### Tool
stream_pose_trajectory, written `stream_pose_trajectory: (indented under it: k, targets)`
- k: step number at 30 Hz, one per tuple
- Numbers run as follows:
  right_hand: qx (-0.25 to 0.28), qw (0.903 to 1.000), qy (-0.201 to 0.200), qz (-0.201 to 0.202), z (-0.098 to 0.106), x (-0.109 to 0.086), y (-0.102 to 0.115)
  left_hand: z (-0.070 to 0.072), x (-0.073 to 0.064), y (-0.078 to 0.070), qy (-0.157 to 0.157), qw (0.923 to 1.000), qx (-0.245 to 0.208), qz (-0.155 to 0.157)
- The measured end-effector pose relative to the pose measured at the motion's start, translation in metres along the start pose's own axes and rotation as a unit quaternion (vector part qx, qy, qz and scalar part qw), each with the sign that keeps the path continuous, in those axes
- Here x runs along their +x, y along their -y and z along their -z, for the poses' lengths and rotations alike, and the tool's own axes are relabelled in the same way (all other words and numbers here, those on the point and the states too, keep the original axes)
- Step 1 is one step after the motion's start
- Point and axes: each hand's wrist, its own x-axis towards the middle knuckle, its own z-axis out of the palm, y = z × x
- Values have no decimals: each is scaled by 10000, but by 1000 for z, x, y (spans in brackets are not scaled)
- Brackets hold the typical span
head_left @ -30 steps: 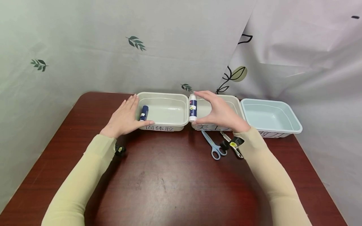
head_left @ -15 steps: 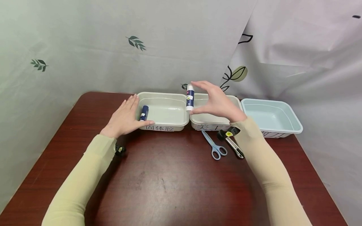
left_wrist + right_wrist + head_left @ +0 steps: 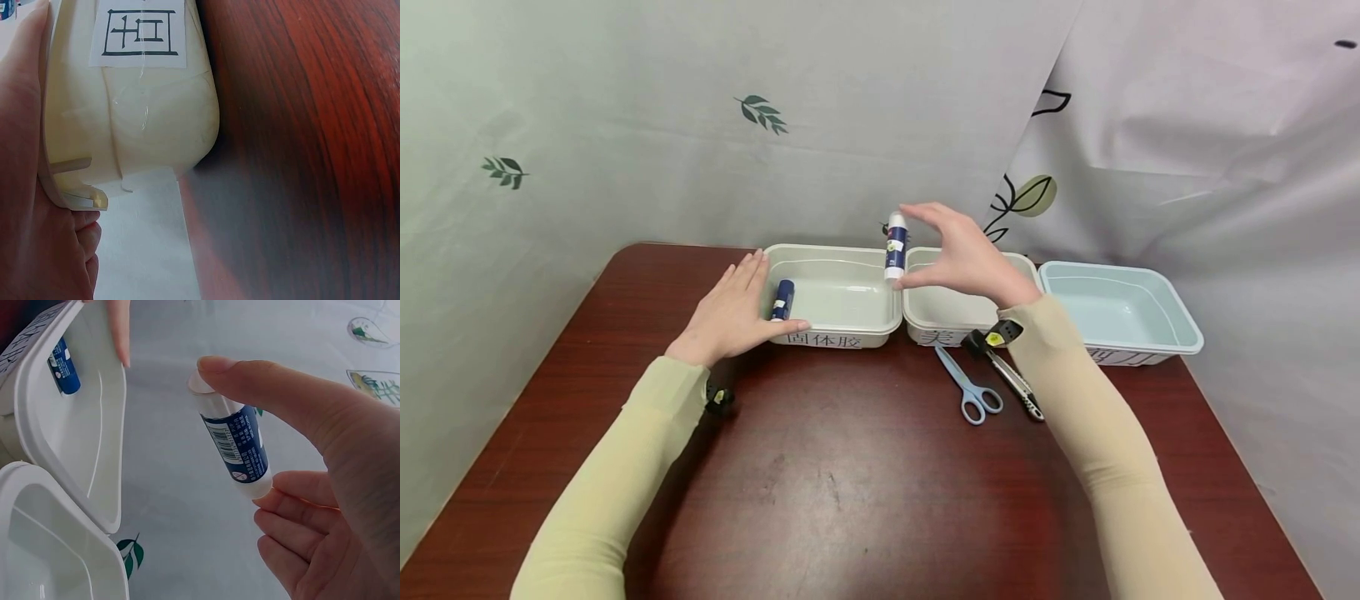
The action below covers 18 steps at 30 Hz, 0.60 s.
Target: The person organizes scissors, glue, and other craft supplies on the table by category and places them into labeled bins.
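My right hand (image 3: 966, 254) pinches a white and blue glue stick (image 3: 896, 246) end to end, thumb at one end and fingertips at the other. In the head view the stick overlaps the seam between the left and middle boxes; the right wrist view shows the glue stick (image 3: 234, 440) held above rim height. My left hand (image 3: 733, 308) rests with straight fingers on the left end of the cream box (image 3: 835, 327), thumb along its front rim. Inside that box a second, dark blue glue stick (image 3: 782, 300) leans at the left end.
A middle cream box (image 3: 936, 321) and a light blue box (image 3: 1123, 308) continue the row to the right, all with paper labels in front. Blue-handled scissors (image 3: 973, 396) and a utility knife (image 3: 1018, 387) lie before the middle box. A patterned curtain (image 3: 850, 125) hangs behind.
My right hand has risen and shifted left with the glue stick, from the front of the middle box to above the seam with the left box. My left hand stays put.
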Motion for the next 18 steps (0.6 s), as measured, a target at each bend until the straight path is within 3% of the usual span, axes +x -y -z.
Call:
stream_pose_trajectory:
  k: [18]
  targets:
    - [95,9995,-52,-312,-1,6,-5,-1,2,0,-51,10000,-38,-33]
